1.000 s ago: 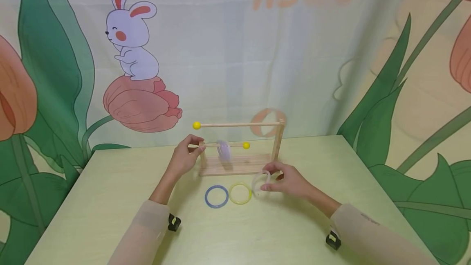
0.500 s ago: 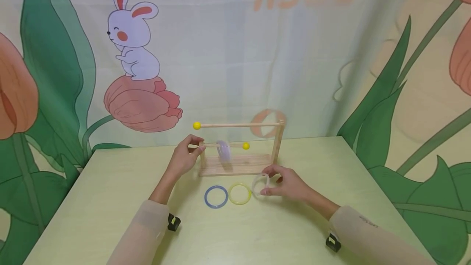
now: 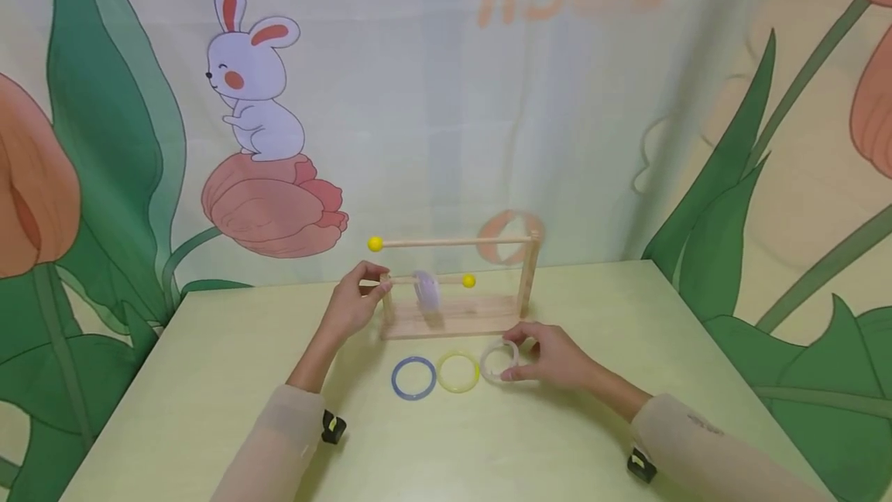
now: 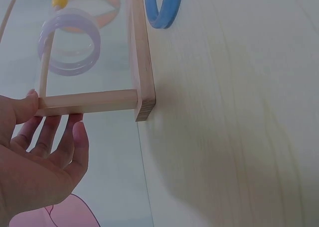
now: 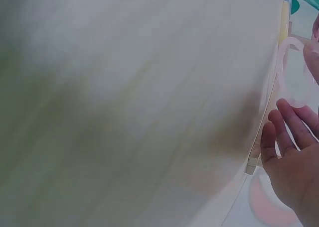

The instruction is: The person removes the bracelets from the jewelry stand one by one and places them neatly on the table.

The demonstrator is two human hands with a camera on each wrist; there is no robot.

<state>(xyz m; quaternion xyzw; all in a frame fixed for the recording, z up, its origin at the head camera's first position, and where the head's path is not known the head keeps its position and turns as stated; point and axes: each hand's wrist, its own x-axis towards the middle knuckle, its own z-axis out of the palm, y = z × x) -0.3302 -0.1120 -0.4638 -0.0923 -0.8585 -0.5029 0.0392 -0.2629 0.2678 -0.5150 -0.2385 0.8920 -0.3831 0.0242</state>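
My left hand grips the top of the short post of a wooden rack, thumb on one side and fingers on the other. Lavender bangles hang on the rack's lower rod, which ends in a yellow ball. Between the thumb and fingers of my right hand is a clear whitish bangle, pinched by its rim just in front of the rack; in the right wrist view this bangle is partly cut off by the thumb. To its left lie a yellow bangle and a blue bangle.
The rack's upper rod carries no bangle and ends in a yellow ball on the left; a tall post holds it at the right. Behind the pale table hangs a printed curtain.
The clear bangle has turned from a steep tilt to face the head camera more, with my right hand slightly lower. My left hand stays on the post. The head view has shifted a little.
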